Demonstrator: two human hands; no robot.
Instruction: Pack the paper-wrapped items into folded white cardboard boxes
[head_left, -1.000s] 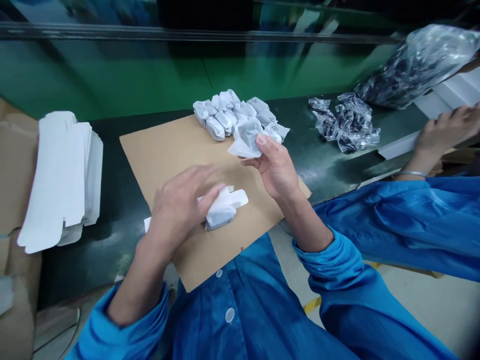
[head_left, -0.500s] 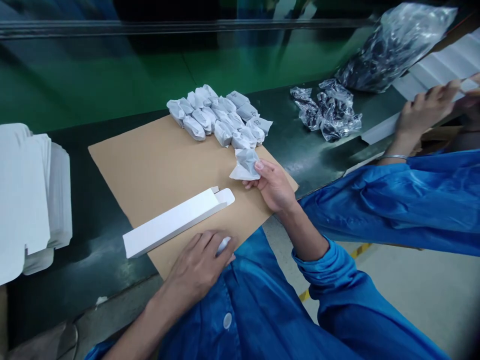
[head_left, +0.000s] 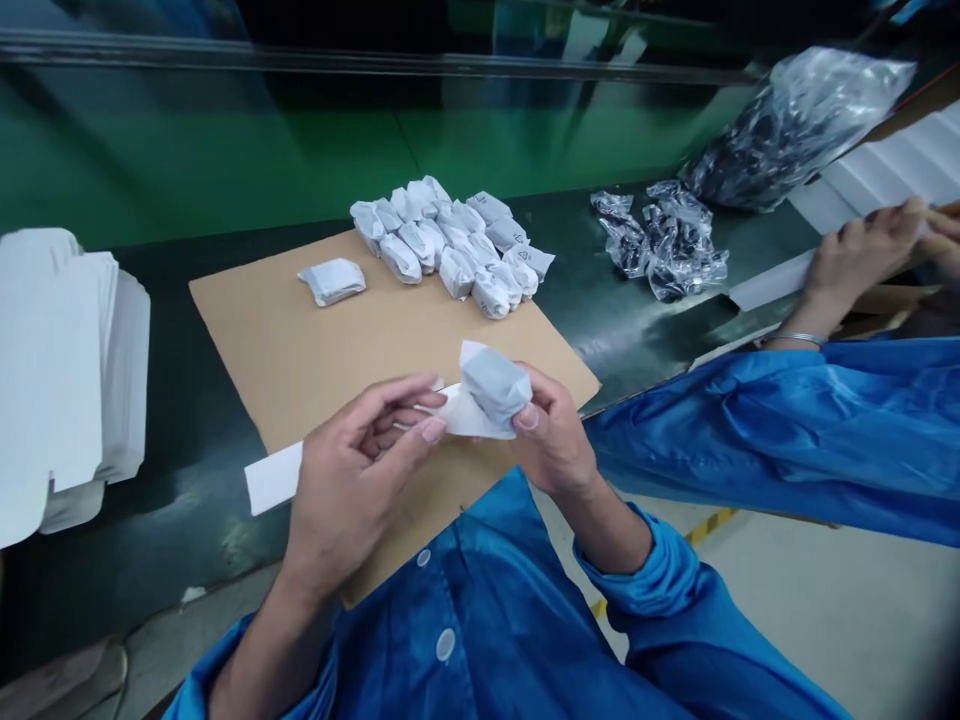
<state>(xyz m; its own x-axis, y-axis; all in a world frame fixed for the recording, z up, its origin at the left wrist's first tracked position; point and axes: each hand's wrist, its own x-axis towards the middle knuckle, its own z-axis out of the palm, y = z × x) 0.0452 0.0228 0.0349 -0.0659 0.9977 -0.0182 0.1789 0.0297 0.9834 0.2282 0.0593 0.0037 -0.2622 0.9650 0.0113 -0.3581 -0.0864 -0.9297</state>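
Note:
My right hand [head_left: 555, 430] is closed on a small packet wrapped in thin white paper [head_left: 496, 385], pinched between thumb and fingers. My left hand [head_left: 367, 450] hovers over a long white carton [head_left: 274, 480], its thumb and fingers apart and nothing held between them. That hand hides the carton's middle; the carton's far-left end shows, and white material, which looks like its end flap, lies beneath the packet. Beyond the hands, a lone wrapped packet [head_left: 334, 281] rests on a brown cardboard sheet [head_left: 255, 330]. Several similar wrapped packets [head_left: 450, 240] sit clustered at the sheet's back edge.
Flat white cartons [head_left: 67, 370] are stacked at the left. Black items in clear plastic [head_left: 664, 240] lie right of the packets, with a larger clear bag [head_left: 802, 130] behind. A co-worker's hand [head_left: 855, 250] and blue sleeve [head_left: 787, 440] occupy the right side.
My right hand has drawn its packet toward me. My left hand has risen over the carton and let go of a white item; a lone packet now lies at the sheet's back left.

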